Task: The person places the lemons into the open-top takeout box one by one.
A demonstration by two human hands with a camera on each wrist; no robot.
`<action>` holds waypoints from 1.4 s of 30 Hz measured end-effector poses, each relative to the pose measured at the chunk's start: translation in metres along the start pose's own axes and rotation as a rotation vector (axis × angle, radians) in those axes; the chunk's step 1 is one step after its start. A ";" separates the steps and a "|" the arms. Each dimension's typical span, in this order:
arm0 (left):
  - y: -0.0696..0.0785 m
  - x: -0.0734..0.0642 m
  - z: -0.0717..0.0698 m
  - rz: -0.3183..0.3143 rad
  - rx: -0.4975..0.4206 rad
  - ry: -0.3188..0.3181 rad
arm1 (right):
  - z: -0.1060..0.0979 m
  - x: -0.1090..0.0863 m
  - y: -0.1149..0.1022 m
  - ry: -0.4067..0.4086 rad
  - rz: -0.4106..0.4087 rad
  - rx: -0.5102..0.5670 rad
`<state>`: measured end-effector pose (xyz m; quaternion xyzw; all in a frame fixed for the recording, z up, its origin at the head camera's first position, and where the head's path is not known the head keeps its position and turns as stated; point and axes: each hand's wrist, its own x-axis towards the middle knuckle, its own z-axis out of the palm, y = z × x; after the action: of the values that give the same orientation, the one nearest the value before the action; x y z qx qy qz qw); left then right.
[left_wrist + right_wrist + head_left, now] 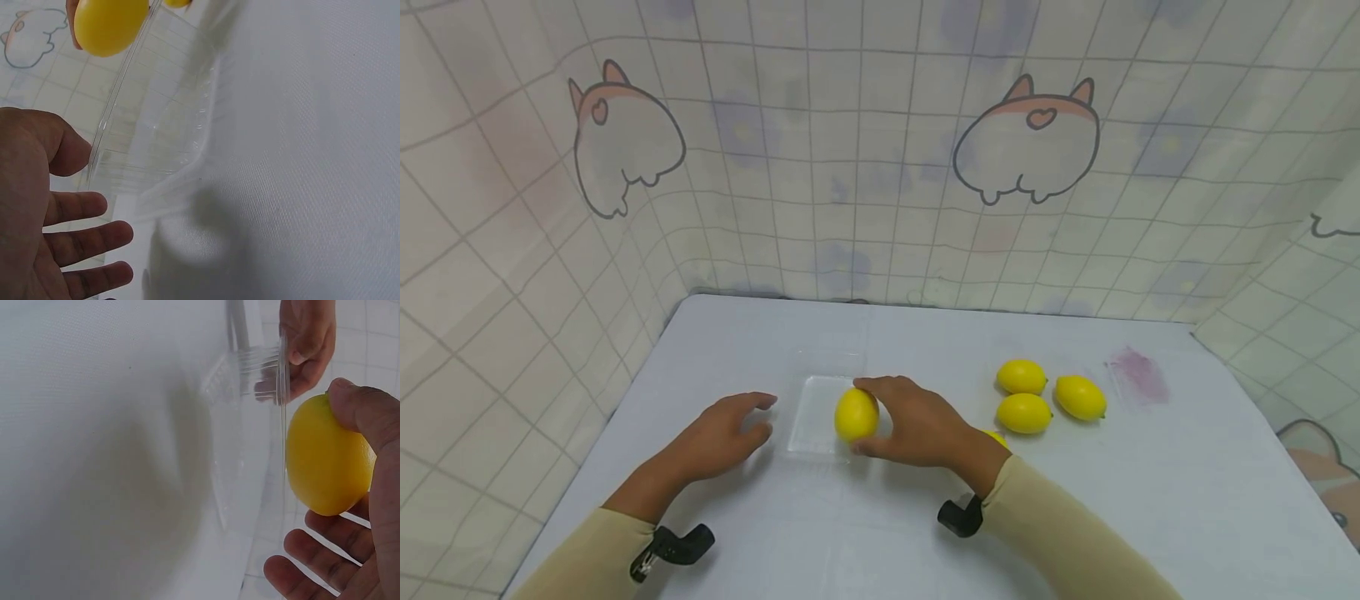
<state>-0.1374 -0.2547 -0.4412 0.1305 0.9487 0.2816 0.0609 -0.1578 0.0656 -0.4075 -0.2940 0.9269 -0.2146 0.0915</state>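
My right hand [917, 421] pinches a yellow lemon [856, 415] between thumb and fingers, above the right side of a clear plastic container [811, 417]. In the right wrist view the lemon [328, 456] hangs just beyond the container's rim [284, 425]. My left hand [718, 437] hovers left of the container, fingers spread and relaxed, holding nothing. The left wrist view has the thumb [70, 150] right at the rim of the clear container [169, 112], whose visible inside holds no lemon.
Several lemons lie on the right of the white table [1150, 483]: one at the back [1022, 377], one beside it [1080, 397], one in front [1024, 413], another partly hidden by my right wrist. A pinkish patch [1138, 377] lies farther right. A patterned curtain [880, 167] surrounds the table.
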 end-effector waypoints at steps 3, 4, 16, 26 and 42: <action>0.001 0.001 0.001 -0.004 0.007 -0.002 | 0.000 0.001 -0.001 -0.003 0.005 0.006; 0.001 0.001 0.001 -0.004 0.009 -0.003 | 0.000 0.001 -0.002 -0.002 0.003 0.007; 0.003 0.001 0.001 -0.034 0.008 -0.017 | 0.004 0.002 0.001 -0.008 0.014 0.029; 0.006 -0.002 -0.001 -0.027 0.016 -0.016 | -0.006 -0.011 0.015 -0.008 0.064 0.003; 0.003 -0.004 -0.002 -0.031 0.018 -0.038 | -0.034 -0.056 0.050 0.007 0.150 0.011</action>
<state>-0.1329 -0.2547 -0.4376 0.1218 0.9517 0.2696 0.0820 -0.1479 0.1473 -0.3970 -0.2223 0.9455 -0.2131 0.1057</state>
